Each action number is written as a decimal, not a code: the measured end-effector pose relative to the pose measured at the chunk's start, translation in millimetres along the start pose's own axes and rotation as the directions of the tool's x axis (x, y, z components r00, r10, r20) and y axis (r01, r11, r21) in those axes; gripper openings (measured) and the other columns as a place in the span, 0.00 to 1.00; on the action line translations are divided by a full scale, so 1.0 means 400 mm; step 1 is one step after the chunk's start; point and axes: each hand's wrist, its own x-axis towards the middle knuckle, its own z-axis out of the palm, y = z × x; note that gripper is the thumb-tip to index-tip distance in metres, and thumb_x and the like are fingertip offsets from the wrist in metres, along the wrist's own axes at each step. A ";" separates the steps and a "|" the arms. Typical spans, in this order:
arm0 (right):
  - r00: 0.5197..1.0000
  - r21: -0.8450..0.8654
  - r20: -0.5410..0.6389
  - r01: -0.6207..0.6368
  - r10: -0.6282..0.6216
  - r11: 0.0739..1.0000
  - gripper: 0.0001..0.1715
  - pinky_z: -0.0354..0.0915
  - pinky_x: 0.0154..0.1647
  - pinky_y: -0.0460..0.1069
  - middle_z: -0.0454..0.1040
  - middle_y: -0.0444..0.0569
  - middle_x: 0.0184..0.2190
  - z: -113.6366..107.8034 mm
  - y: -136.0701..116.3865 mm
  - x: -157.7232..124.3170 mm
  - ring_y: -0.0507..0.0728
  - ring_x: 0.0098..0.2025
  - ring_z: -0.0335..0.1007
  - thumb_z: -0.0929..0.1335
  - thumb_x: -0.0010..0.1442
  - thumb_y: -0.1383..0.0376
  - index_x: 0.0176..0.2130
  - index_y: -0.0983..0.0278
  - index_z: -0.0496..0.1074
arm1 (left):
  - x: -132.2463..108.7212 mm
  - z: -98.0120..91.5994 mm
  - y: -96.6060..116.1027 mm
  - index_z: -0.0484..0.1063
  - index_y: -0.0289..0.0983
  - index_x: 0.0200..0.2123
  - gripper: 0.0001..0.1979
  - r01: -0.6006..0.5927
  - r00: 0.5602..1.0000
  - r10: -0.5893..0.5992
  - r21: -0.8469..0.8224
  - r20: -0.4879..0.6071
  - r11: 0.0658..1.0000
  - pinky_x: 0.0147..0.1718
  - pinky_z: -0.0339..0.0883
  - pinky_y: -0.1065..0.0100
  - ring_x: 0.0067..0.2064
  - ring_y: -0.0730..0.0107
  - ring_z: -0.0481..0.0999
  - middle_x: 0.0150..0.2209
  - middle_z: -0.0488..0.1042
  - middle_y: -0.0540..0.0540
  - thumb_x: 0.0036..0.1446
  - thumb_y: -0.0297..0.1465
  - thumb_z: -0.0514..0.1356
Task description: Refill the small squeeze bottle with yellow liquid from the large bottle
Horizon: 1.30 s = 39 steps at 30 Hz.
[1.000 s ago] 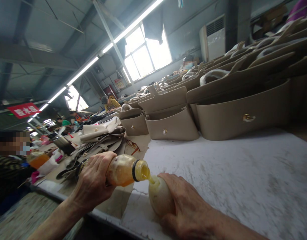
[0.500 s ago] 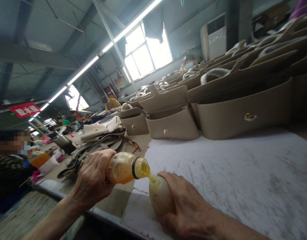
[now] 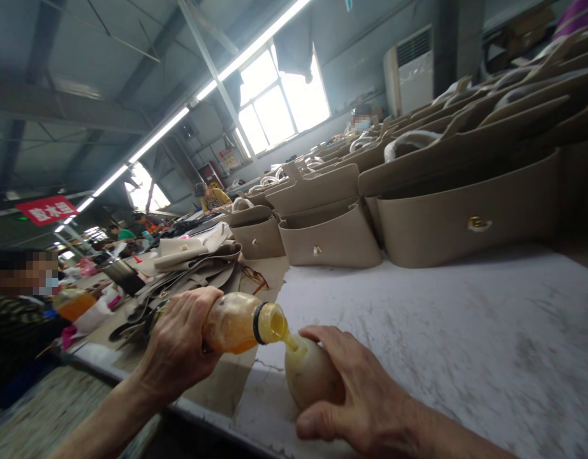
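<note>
Left hand: The person's left hand is closed firmly around the body of an amber bottle, fingers wrapped over the top, shoulder and neck jutting out beyond them.
Amber bottle: Held above the worktable, it lies nearly level, long axis running left to right across the view, its black-banded neck and open mouth aimed at the right hand.
Pour: A yellow stream links the bottle's lip to the mouth of a pale rounded container.
Right hand: The right hand cups that container loosely, thumb and forefinger spread wide, the container between them and against the palm.
Pale container: Tilted over the white sheet, mouth toward the bottle, long axis slanting down to the palm.
Behind: Taupe bags stand in rows.
</note>
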 end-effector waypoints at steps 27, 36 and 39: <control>0.874 0.365 -0.361 -0.187 0.324 0.912 0.30 0.58 0.36 0.52 0.67 0.47 0.25 -0.025 0.003 0.046 0.57 0.31 0.60 0.59 0.45 0.39 0.28 0.61 0.66 | 0.001 -0.002 -0.014 0.65 0.27 0.46 0.18 0.001 1.000 -0.001 0.002 0.022 1.000 0.43 0.66 0.58 0.42 0.54 0.72 0.40 0.72 0.36 0.50 0.25 0.59; 0.883 0.357 -0.349 -0.186 0.315 0.916 0.30 0.58 0.37 0.53 0.69 0.47 0.26 -0.024 0.011 0.046 0.59 0.34 0.63 0.59 0.45 0.39 0.30 0.61 0.67 | 0.009 -0.019 -0.021 0.63 0.28 0.47 0.19 -0.002 1.000 0.002 0.017 0.020 1.000 0.40 0.69 0.53 0.41 0.50 0.73 0.40 0.72 0.34 0.51 0.26 0.57; 0.881 0.359 -0.353 -0.183 0.315 0.915 0.30 0.58 0.37 0.53 0.68 0.47 0.26 -0.025 0.009 0.047 0.59 0.33 0.62 0.59 0.45 0.39 0.29 0.61 0.67 | 0.011 -0.023 -0.024 0.62 0.29 0.48 0.19 0.011 0.999 -0.012 0.030 0.030 0.999 0.40 0.70 0.51 0.41 0.49 0.74 0.40 0.72 0.34 0.52 0.26 0.56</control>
